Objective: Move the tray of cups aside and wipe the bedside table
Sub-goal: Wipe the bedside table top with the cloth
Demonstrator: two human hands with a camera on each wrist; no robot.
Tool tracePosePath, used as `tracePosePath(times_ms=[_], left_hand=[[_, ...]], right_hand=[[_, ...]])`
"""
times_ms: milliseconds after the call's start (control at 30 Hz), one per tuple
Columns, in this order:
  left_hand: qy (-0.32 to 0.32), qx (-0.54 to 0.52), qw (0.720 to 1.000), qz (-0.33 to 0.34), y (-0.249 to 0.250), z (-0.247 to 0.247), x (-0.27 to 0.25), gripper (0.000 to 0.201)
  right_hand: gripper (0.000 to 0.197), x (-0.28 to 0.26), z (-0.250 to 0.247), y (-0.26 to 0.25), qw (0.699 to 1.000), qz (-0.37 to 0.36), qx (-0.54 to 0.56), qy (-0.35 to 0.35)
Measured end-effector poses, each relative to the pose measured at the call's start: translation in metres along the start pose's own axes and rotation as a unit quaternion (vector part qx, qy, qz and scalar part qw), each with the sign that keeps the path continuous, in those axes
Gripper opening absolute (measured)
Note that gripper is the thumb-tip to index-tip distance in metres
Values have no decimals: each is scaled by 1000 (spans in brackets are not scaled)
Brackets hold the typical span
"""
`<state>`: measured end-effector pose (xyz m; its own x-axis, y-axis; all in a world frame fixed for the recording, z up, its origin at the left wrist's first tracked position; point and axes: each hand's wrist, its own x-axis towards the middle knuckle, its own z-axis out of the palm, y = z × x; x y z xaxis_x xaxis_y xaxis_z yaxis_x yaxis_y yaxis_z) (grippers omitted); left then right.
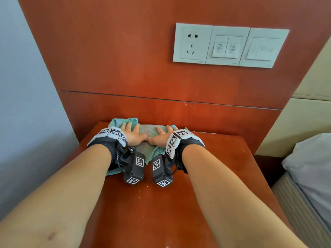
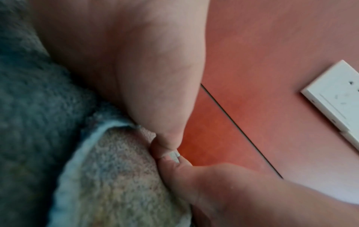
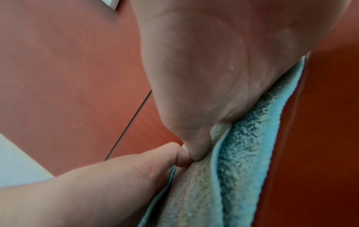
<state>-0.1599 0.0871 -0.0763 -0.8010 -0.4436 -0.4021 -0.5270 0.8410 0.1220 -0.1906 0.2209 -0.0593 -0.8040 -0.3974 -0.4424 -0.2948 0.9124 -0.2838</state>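
Observation:
A teal cloth [image 1: 148, 130] lies spread at the back of the red-brown bedside table [image 1: 179, 203], close to the wall panel. My left hand [image 1: 132, 134] lies flat on the cloth's left part, fingers straight and pointing toward the wall. My right hand [image 1: 161, 136] presses flat on its right part. The two thumbs touch tip to tip in the middle, as the left wrist view shows over the cloth [image 2: 108, 176] and the right wrist view shows beside the cloth [image 3: 229, 176]. No tray or cups are in any view.
A wood wall panel [image 1: 143, 68] rises right behind the table and carries a white socket and switch plate [image 1: 229, 45]. A bed with a grey pillow [image 1: 313, 167] stands at the right. A pale wall [image 1: 21, 104] is at the left.

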Motion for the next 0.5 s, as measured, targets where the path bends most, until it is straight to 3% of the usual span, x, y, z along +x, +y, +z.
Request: tracePosePath(times_ms=[500], left_hand=[[-11,-8,998,55,175,39,-36,79]], right_hand=[[80,-30,-36,172,995,87,38,14]])
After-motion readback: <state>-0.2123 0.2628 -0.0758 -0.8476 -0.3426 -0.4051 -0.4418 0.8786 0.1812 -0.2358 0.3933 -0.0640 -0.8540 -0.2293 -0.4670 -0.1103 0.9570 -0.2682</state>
